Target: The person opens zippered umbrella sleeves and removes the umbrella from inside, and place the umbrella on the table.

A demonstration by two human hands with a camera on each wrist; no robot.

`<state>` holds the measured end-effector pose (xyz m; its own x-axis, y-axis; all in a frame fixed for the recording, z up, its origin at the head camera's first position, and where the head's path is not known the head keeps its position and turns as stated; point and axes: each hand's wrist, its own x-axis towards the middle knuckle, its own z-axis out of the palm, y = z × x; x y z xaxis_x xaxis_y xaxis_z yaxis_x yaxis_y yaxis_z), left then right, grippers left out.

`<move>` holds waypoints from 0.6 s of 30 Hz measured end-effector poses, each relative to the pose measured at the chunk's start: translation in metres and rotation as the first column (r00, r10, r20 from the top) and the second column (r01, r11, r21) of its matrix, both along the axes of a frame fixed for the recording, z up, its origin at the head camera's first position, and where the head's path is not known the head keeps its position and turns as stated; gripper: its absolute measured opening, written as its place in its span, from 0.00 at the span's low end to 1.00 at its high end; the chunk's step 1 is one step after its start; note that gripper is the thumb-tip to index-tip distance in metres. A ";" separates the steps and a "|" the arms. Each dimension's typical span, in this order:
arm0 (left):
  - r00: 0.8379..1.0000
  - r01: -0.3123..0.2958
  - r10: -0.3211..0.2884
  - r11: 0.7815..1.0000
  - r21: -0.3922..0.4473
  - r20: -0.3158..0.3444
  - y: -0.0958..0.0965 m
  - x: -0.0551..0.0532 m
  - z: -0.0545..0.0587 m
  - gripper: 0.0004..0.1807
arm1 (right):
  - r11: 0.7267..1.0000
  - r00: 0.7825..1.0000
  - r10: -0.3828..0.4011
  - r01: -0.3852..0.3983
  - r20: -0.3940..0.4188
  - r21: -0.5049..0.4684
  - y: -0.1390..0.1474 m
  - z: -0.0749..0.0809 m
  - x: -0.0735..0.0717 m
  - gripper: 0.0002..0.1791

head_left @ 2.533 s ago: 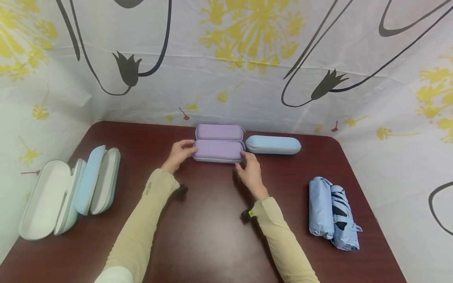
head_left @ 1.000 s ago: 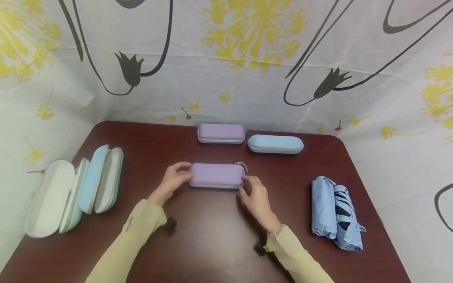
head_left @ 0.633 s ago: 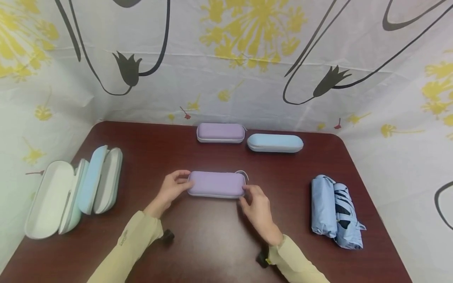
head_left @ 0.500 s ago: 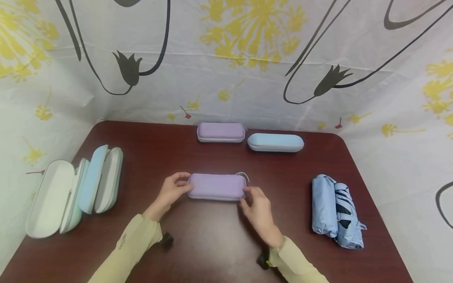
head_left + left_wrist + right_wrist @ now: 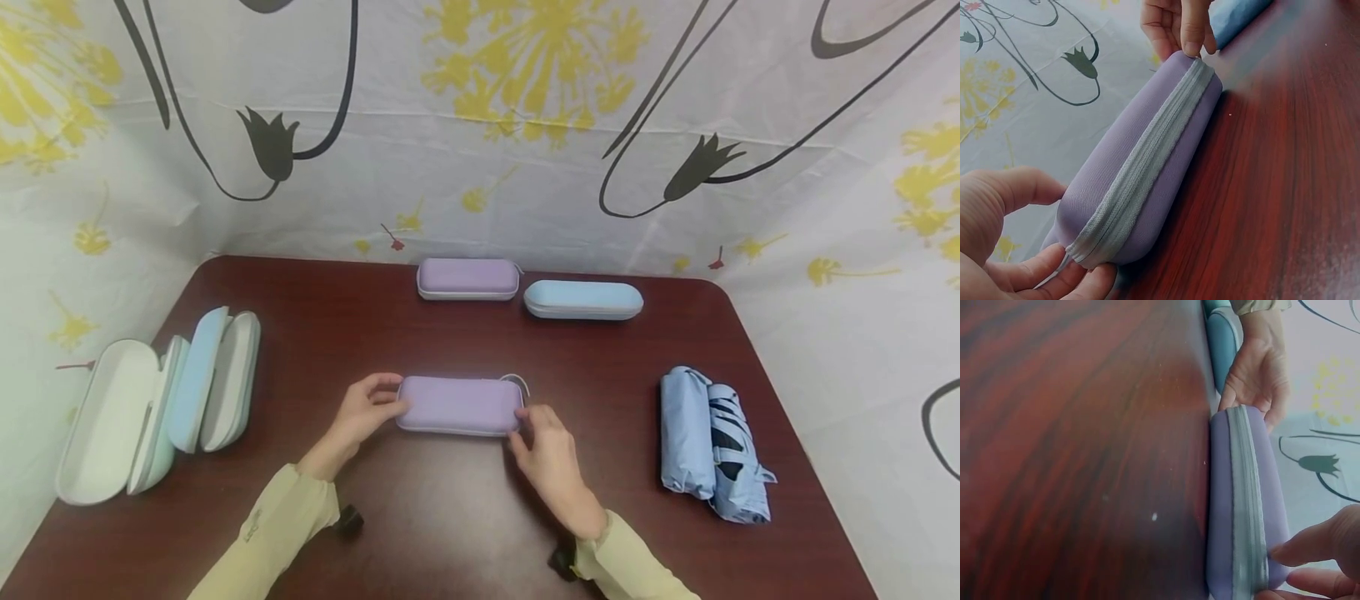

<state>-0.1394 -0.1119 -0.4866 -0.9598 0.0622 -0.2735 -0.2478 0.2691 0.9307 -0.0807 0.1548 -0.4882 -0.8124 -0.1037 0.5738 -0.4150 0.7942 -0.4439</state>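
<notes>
A purple zippered hard case, closed, lies on the table between both hands. A grey zipper runs along its front side, and a thin loop strap sticks out at its back right corner. My left hand grips the case's left end, thumb on top and fingers lower down, as the left wrist view shows. At the right end, my right hand pinches the front corner between thumb and fingers. In the right wrist view the right fingertips touch the case beside the zipper.
Behind, near the wall cloth, sit a second purple case and a light blue case. Open cases, one mint green and one blue, stand at left. Two folded blue umbrellas lie at right.
Both hands have brought the front purple case from against the rear purple case toward the table's front. It slides slightly nearer in the last half second. The other things stay put.
</notes>
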 end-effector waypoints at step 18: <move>0.763 0.227 -0.486 0.820 -0.526 -0.427 0.010 -0.005 0.020 0.29 | 0.975 0.899 0.204 -0.224 0.387 0.006 0.036 0.026 -0.048 0.11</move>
<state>-0.1439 -0.1021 -0.4668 -0.8836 0.4340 0.1758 0.4355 0.6238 0.6490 -0.1283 0.1908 -0.4620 -0.9229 -0.3201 0.2139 -0.3842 0.7301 -0.5651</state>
